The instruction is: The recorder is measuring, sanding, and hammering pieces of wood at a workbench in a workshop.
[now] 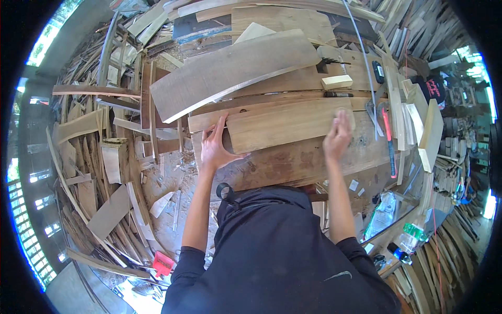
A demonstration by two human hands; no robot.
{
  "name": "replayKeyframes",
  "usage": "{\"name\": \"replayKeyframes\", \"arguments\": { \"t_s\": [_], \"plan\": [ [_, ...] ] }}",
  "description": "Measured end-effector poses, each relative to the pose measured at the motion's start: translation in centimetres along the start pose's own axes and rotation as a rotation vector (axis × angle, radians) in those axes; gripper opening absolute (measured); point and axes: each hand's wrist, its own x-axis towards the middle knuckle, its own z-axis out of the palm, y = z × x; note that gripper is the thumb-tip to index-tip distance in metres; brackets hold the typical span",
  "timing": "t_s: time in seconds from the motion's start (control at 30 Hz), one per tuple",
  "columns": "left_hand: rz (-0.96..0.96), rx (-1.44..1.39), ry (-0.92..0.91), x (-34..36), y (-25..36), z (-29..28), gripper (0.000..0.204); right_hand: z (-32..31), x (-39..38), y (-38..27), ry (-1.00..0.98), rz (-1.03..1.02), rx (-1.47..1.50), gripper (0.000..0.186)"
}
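Note:
A flat wooden board lies lengthwise on the worktable in front of me. My left hand is at its left end, thumb and fingers spread wide. The thumb reaches the board's near edge, while the fingertips rest by a longer wooden plank behind it. My right hand is over the board's right end, blurred by motion. A pale, smeared patch shows beside its fingertips; whether it is held cannot be made out. Farther back, a wide curved board lies at a slant.
A small wood block and a dark marker-like stick lie beyond the board. To the right are a long metal rod, a red-and-blue-handled tool and a black device. Scrap wood piles up at left.

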Motion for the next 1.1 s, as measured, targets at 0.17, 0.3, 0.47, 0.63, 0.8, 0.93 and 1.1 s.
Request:
{"name": "replayKeyframes", "arguments": {
  "t_s": [0.17,0.3,0.47,0.63,0.8,0.93,1.1],
  "plan": [
    [0.042,-0.03,0.03,0.7,0.4,0.0,0.14,3.9,-7.8,-13.1,-0.409,-0.392,0.389,0.035],
    [0.041,-0.049,0.075,0.0,-1.5,0.8,0.139,2.8,-8.7,-15.6,-0.634,-0.597,0.432,0.038],
    [0.01,-0.014,0.031,-0.1,-0.4,0.1,0.142,-1.0,-5.0,-6.5,-0.421,-0.353,0.256,0.033],
    [0.03,-0.02,0.042,-0.1,0.0,0.0,0.144,-3.9,-1.2,2.7,-0.135,-0.099,0.089,0.037],
    [0.006,-0.021,0.028,0.0,-0.1,0.1,0.144,0.8,-3.7,-5.7,-0.193,-0.224,0.177,0.031],
    [0.034,-0.036,0.043,0.3,-0.3,0.2,0.143,3.9,-7.6,-16.4,-0.518,-0.511,0.395,0.03],
    [-0.032,-0.016,0.02,-0.5,0.2,-0.3,0.143,1.9,-3.0,-9.2,-0.455,-0.359,0.239,0.028]
  ]
}}
